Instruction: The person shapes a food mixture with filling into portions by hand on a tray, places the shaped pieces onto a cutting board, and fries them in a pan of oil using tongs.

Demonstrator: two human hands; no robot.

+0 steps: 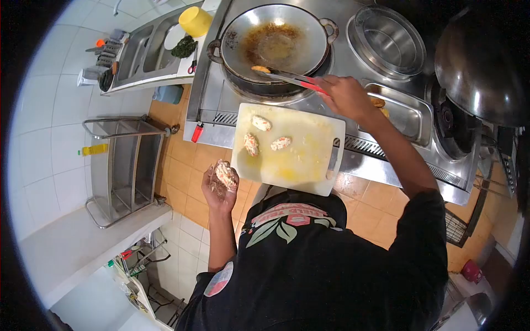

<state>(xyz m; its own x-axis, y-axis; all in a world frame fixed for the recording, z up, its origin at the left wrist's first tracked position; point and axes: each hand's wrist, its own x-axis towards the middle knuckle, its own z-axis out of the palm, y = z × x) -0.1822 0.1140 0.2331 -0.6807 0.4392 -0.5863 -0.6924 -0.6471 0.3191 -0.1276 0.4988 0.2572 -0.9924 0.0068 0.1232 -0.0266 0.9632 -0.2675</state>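
Note:
My left hand (214, 199) is raised left of the cutting board, fingers curled around an uncooked oblong patty (225, 175) flecked with orange; bits of the mixture stick to the palm. In my right hand (346, 95) are tongs (301, 81) with red handles. Their metal tips reach over the near rim of the wok (270, 47), at a browned patty (260, 69); whether they grip it I cannot make out. Shallow oil lies in the wok. Below it, the white cutting board (309, 171) carries three uncooked patties (261, 123) and yellowish smears.
Right of the board, a steel tray (408, 121) holds browned pieces (378, 103), partly hidden by my right forearm. Steel pots (386, 41) stand behind it, with a large domed lid (480, 69) farther right. A red lighter (197, 132) lies at the counter's left edge, near a sink (160, 47).

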